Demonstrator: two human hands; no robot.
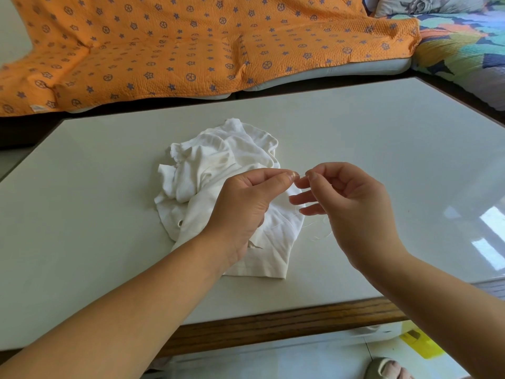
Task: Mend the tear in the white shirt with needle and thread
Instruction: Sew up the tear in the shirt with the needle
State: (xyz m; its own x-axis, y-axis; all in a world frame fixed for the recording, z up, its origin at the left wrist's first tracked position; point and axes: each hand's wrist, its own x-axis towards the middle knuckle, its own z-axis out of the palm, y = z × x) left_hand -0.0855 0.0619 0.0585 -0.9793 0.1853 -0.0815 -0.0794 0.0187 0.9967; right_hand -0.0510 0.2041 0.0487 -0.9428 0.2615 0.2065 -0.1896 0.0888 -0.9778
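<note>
The white shirt [226,170] is seen crumpled about the middle of the table [382,149], well apart from every edge. Above its right part, the left hand [246,206] and the right hand [352,203] are held fingertip to fingertip. A needle [301,175], barely made out as a thin glint, is pinched between the left thumb and forefinger. A fine white thread [321,236] is pinched by the right hand, whose other fingers are loosely spread, and trails below it beside the shirt.

two hands: left hand [240,206], right hand [352,212]; one white shirt [218,160]; one thread [320,236]; one table [109,187]; one orange blanket [164,50].
</note>
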